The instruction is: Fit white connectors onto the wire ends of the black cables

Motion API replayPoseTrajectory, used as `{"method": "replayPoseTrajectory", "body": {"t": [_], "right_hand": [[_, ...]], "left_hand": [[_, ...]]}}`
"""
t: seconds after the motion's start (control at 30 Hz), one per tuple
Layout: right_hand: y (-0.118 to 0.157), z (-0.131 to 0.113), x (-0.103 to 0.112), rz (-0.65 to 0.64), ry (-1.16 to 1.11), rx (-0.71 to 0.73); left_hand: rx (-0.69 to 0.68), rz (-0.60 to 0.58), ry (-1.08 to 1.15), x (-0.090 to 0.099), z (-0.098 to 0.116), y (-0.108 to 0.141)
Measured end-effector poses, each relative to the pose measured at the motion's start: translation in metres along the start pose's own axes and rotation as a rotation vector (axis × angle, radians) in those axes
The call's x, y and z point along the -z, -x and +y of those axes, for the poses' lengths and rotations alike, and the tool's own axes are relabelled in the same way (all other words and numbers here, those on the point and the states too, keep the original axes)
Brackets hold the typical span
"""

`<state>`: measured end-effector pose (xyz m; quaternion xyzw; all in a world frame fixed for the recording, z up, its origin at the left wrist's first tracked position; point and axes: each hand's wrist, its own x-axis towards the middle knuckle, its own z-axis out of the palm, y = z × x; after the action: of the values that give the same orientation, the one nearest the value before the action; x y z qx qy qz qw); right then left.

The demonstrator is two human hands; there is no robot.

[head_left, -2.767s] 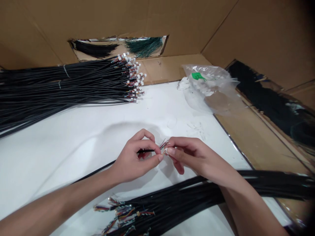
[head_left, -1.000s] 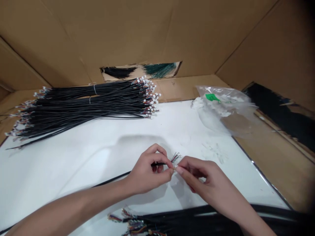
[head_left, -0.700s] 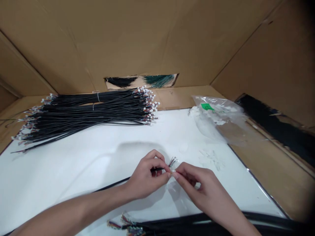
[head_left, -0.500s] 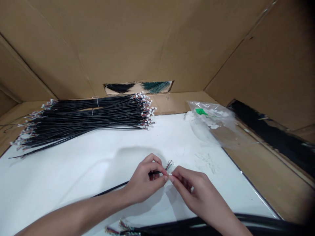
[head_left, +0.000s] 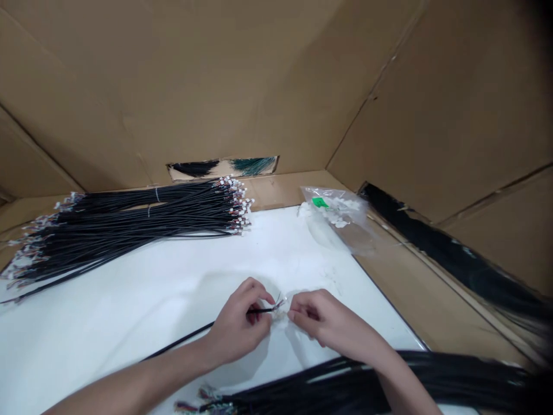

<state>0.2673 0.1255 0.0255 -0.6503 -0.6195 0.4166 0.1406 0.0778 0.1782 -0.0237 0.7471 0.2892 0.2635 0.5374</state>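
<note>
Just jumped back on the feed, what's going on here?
A person's left hand pinches a thin black cable near its end, where fine coloured wires fan out. The right hand sits just beside those wires; whether it holds anything is hard to tell. A large bundle of black cables with white connectors lies on a white sheet, another black cable bundle lies nearest the person, and a clear plastic bag with a green label lies beyond the hands.

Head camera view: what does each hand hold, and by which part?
The left hand pinches the black cable just behind its end, where thin coloured wires fan out. Whether the right hand holds anything cannot be told.
</note>
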Motion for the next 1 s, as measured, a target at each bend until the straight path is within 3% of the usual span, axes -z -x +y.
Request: {"method": "replayPoseTrajectory", "body": {"t": [0.17,0.3,0.4,0.5,0.63,0.77,0.87,1.0], "right_hand": [[0.003,0.007,0.010,-0.041,0.008,-0.007],[-0.004,0.014,0.017,0.162,0.120,0.023],[-0.016,0.020,0.018,0.342,0.251,0.047],[-0.029,0.026,0.015,0.424,0.377,0.087],[-0.042,0.034,0.014,0.443,0.493,0.172],[-0.049,0.041,0.016,0.454,0.548,0.224],[-0.053,0.047,0.016,0.467,0.563,0.256],[-0.057,0.056,0.016,0.486,0.574,0.295]], "left_hand": [[-0.080,-0.080,-0.266,-0.002,0.013,0.010],[-0.124,-0.148,-0.501,-0.003,0.027,0.012],[-0.120,-0.159,-0.652,0.011,0.033,0.002],[-0.070,-0.081,-0.798,0.050,0.033,-0.016],[0.050,0.090,-0.999,0.132,0.021,-0.036],[0.177,0.187,-1.158,0.203,-0.001,-0.037],[0.231,0.177,-1.237,0.225,-0.015,-0.032],[0.255,0.192,-1.323,0.218,-0.028,-0.029]]}}
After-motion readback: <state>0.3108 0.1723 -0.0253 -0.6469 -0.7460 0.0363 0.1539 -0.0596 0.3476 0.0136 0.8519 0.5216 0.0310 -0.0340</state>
